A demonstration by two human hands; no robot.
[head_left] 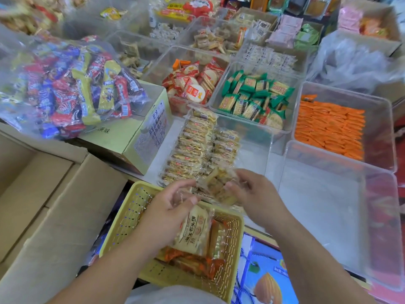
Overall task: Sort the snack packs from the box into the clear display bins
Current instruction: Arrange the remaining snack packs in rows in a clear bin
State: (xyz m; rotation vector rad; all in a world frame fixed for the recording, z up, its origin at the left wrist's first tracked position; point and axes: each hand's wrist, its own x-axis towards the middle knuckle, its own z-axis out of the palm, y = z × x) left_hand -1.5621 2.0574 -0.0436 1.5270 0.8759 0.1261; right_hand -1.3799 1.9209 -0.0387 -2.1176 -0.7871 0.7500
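Down at six o'clock sits the yellow basket, and just beyond it left hand and right hand both pinch a cluster of cracker packs at the near edge of the clear bin toward twelve: light, slippery film, likely brittle inside, so grip the flat sides gently.
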